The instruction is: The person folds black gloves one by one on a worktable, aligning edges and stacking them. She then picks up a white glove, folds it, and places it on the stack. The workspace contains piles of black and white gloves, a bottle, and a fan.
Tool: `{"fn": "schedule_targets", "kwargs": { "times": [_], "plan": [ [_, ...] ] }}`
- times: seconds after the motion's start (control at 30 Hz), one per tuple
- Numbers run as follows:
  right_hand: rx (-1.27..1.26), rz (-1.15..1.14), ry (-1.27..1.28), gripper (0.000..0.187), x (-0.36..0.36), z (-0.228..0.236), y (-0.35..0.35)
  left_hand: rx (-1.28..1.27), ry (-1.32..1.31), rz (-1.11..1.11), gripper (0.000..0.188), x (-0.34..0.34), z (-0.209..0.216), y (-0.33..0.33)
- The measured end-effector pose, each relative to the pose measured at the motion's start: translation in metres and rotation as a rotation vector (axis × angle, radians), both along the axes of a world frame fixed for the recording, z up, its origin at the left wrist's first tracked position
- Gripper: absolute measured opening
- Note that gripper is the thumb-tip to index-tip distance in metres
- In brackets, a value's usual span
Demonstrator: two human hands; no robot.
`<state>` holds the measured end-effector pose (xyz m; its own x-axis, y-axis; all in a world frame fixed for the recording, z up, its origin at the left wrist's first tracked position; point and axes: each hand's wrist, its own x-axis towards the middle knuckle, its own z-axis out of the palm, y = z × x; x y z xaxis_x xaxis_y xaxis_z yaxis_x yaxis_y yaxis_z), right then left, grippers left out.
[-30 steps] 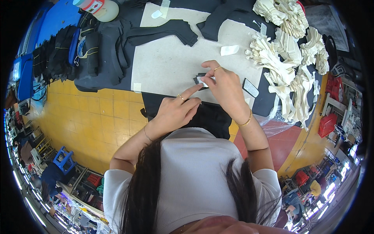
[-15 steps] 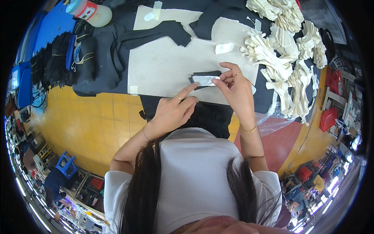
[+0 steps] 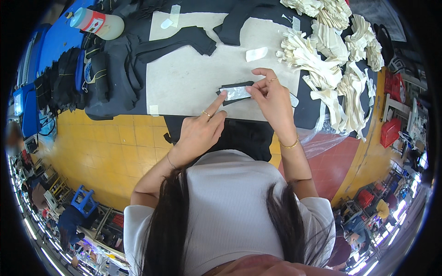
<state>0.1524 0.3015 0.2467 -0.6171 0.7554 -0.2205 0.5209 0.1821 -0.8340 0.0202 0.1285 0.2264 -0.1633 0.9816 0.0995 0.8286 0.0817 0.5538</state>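
Note:
A shiny whitish rectangular strip lies over small dark fabric pieces near the front edge of a pale sheet. My left hand rests the tip of its stretched index finger on the strip's left end, its other fingers loosely bent. At the right end, my right hand pinches the strip between thumb and a finger, with its index finger raised and bent. The thumb and fingers hide that end of the strip. Just beyond, a loose white oblong piece lies on the sheet.
Bundles of cream fabric strips cover the table's right side. Dark cut fabric pieces are stacked left, near a capped bottle of pale liquid. A long dark piece crosses the sheet. Clear plastic hangs off the front edge.
The whole view has shifted slightly, moving the table leftward in the picture. The strip lies at a slightly different tilt, its right end higher. Both hands keep nearly the same hold.

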Motion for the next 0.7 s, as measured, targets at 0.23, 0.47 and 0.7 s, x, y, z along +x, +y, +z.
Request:
{"fn": "schedule_targets", "kwargs": {
  "times": [0.23,0.47,0.7],
  "plan": [
    [0.142,0.022,-0.010,0.036,0.000,-0.005,-0.007,-0.065,0.072,-0.001,0.010,0.002,0.001,-0.002],
    [0.498,0.030,-0.079,0.039,-0.004,-0.012,-0.014,0.043,0.057,0.003,0.012,0.000,0.001,0.003],
    [0.735,0.012,-0.210,0.042,-0.012,-0.037,-0.026,0.020,0.090,-0.016,0.011,0.000,0.002,0.007]
  ]
}}
